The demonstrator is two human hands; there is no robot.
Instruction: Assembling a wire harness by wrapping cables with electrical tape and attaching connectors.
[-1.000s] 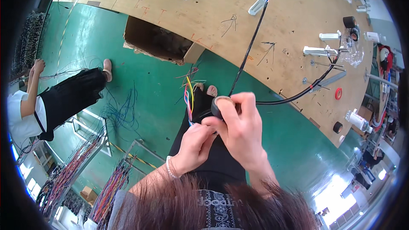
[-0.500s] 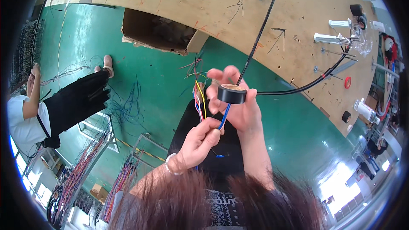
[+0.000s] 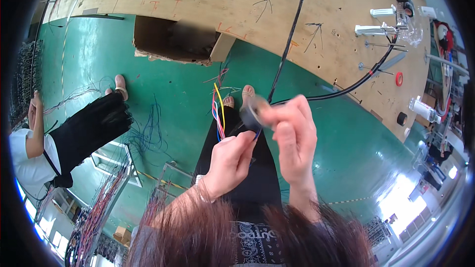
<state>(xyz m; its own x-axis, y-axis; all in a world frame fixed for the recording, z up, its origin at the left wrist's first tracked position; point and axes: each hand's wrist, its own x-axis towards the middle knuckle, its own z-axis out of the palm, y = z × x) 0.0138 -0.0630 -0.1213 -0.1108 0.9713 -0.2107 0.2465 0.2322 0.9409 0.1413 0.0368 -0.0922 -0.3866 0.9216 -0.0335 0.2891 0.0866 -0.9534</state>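
My left hand (image 3: 230, 160) is closed on a bundle of wires (image 3: 221, 113), whose loose yellow, red, white and blue ends stick out beyond its knuckles. Just above its thumb is a roll of black tape (image 3: 251, 117), tilted and smeared by motion. The curled fingertips of my right hand (image 3: 295, 136) grip the roll's right side. Two black-wrapped cable branches meet behind the roll: one cable (image 3: 289, 47) runs up to the board, the other cable (image 3: 346, 90) off to the right. Where they join the bundle is mostly hidden by the roll and my fingers.
A wooden board (image 3: 198, 7) with drawn marks, white clips (image 3: 373, 30) and pins spans the top and right. On it lie a red tape roll (image 3: 399, 79) and black rolls (image 3: 402, 118). Below its edge is a cardboard box (image 3: 225, 48). Another person (image 3: 37, 151) stands at left near wire racks (image 3: 101, 193).
The tape roll has tipped from lying level to steeply tilted and come down close to my left hand. My right hand has turned, its fingers now curled at the roll's right side.
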